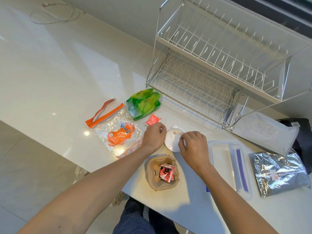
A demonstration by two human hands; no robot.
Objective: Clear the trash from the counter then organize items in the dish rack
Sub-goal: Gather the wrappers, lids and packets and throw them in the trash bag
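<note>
A round white plastic lid [173, 139] lies on the white counter [67, 81] in front of the dish rack. My left hand [154, 136] has its curled fingers on the lid's left rim. My right hand [193, 144] pinches its right rim with thumb and fingertips. Just in front of my hands sits a crumpled brown paper bag [152, 173], open at the top, holding several red sachets [166, 172]. One more red sachet [152, 120] lies flat beyond my left hand. The two-tier white wire dish rack [199, 53] stands with nothing in it.
A green plastic bag [143, 103] and a clear zip bag with orange print [116, 130] lie to the left. To the right are a clear container lid [226, 159], a silver foil bag [278, 173], a grey mailer [266, 132] and a dark item [302, 130]. A white cable [54, 13] lies far back.
</note>
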